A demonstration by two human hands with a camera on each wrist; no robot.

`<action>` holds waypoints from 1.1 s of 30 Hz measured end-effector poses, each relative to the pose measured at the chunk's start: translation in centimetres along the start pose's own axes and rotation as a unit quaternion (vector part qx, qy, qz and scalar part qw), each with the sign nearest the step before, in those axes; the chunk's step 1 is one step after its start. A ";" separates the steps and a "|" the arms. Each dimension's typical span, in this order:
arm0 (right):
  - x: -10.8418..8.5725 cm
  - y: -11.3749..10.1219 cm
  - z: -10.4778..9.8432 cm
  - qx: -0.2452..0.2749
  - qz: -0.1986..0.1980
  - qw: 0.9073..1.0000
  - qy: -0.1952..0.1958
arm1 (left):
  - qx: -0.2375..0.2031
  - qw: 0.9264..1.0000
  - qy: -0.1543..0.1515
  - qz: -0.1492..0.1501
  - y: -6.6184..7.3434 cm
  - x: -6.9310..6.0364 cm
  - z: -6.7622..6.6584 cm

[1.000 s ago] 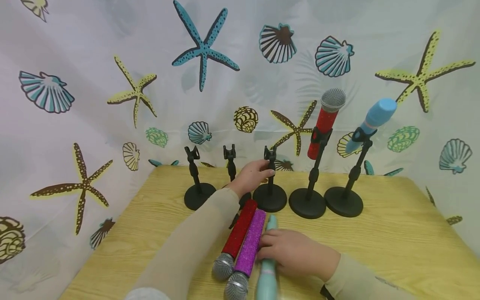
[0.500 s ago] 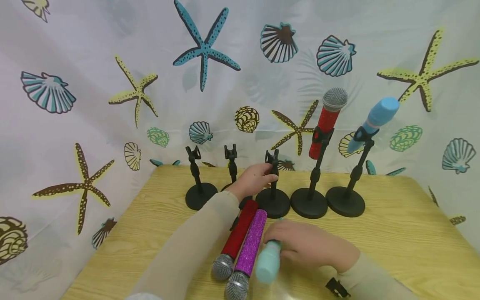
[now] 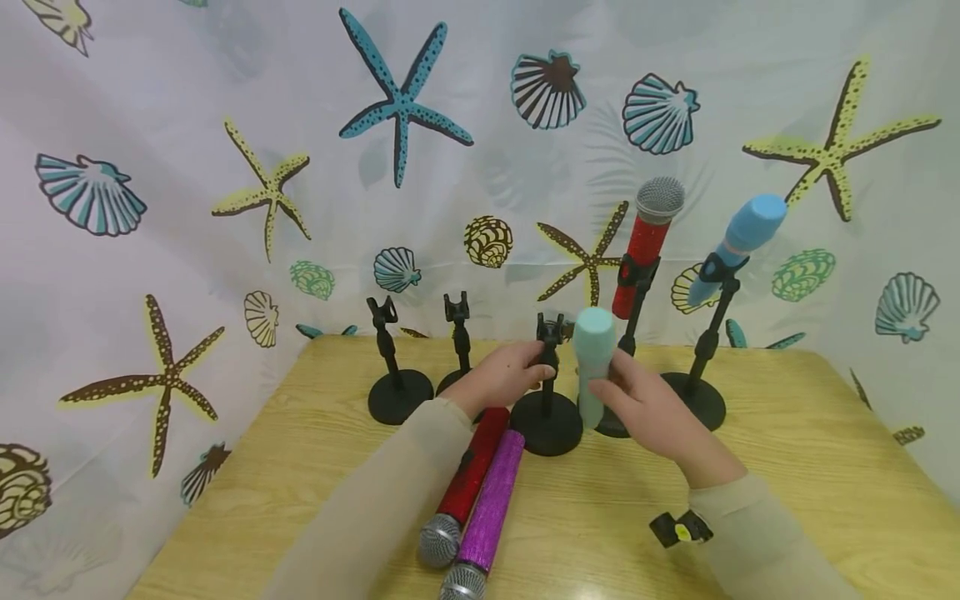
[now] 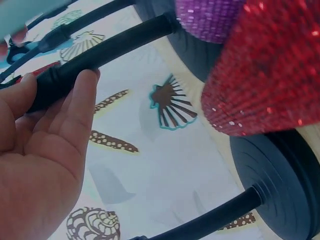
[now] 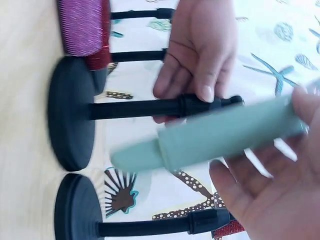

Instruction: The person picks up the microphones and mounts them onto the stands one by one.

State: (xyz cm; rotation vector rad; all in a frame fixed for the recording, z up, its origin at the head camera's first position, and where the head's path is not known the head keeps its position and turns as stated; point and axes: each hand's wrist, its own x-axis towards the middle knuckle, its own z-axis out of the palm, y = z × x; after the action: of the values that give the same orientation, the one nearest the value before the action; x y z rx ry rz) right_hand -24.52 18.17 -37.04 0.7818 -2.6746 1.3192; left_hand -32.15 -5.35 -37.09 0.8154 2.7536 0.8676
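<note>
My left hand (image 3: 504,375) grips the post of the middle black microphone stand (image 3: 547,425), just below its clip; the left wrist view shows thumb and fingers round the post. Upright beside that stand, a mint green microphone (image 3: 594,342) is pinched between the thumb and fingers of my right hand (image 3: 648,408). In the right wrist view the mint microphone (image 5: 215,135) hangs apart from the stand's post. A red glittery microphone (image 3: 474,467) and a purple glittery microphone (image 3: 493,500) lie side by side on the table, under and beside my left forearm.
Two stands with bare clips, the far left stand (image 3: 400,396) and its neighbour (image 3: 459,333), stand left. To the right, one stand holds a red microphone (image 3: 645,242) and another a blue microphone (image 3: 750,229). A patterned curtain (image 3: 450,183) hangs behind the wooden table (image 3: 262,500).
My right hand has lifted the mint microphone off the table, turned it upright and carried it to the right of the middle stand. My left hand and that stand have come slightly nearer.
</note>
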 end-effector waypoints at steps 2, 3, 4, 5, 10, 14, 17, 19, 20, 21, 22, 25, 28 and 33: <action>0.7 0.1 -0.3 0.020 0.022 0.999 0.031 | -0.004 1.000 -0.004 0.006 0.1 -0.3 0.0; 1.1 0.1 -0.4 0.031 0.029 0.998 0.044 | -0.004 1.000 -0.006 0.008 0.2 -0.5 0.0; 1.5 0.0 -0.5 0.042 0.036 0.997 0.054 | -0.004 1.000 -0.007 0.009 0.3 -0.7 0.0; 1.8 0.0 -0.6 0.053 0.039 0.996 0.062 | -0.001 1.000 -0.008 0.010 0.4 -0.9 0.1; 3.7 0.1 -0.2 0.106 0.026 0.990 0.088 | 0.019 1.000 -0.017 0.014 1.1 -1.7 0.1; 5.3 0.4 0.3 0.151 0.012 0.983 0.105 | 0.031 0.999 -0.025 0.027 1.7 -2.2 0.1; 6.3 0.8 1.0 0.186 0.015 0.977 0.104 | 0.040 0.998 -0.031 0.032 2.2 -2.6 0.1; 6.7 0.9 1.5 0.212 0.016 0.972 0.097 | 0.042 0.998 -0.034 0.031 2.5 -2.9 0.3; 6.9 1.0 1.7 0.221 0.016 0.971 0.095 | 0.041 0.998 -0.036 0.028 2.7 -3.1 0.3; 7.0 1.1 1.9 0.230 0.016 0.969 0.094 | 0.039 0.998 -0.039 0.026 2.9 -3.3 0.4; 7.0 1.2 2.1 0.238 0.014 0.967 0.093 | 0.034 0.998 -0.041 0.022 3.1 -3.4 0.5; 6.9 1.2 2.7 0.249 0.004 0.964 0.095 | 0.025 0.999 -0.046 0.011 3.6 -3.9 0.7; 6.7 1.2 3.1 0.243 0.000 0.965 0.095 | 0.035 0.998 -0.046 0.009 4.0 -4.2 1.1; 6.4 1.0 3.7 0.238 -0.010 0.969 0.063 | 0.059 0.998 -0.025 0.013 4.4 -4.6 1.7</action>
State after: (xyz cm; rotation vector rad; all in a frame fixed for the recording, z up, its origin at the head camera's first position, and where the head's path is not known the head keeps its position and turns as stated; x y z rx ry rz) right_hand -29.94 13.20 -38.38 0.7239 -2.2669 1.9669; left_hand -25.77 -4.03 -36.12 0.8812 2.7788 0.6846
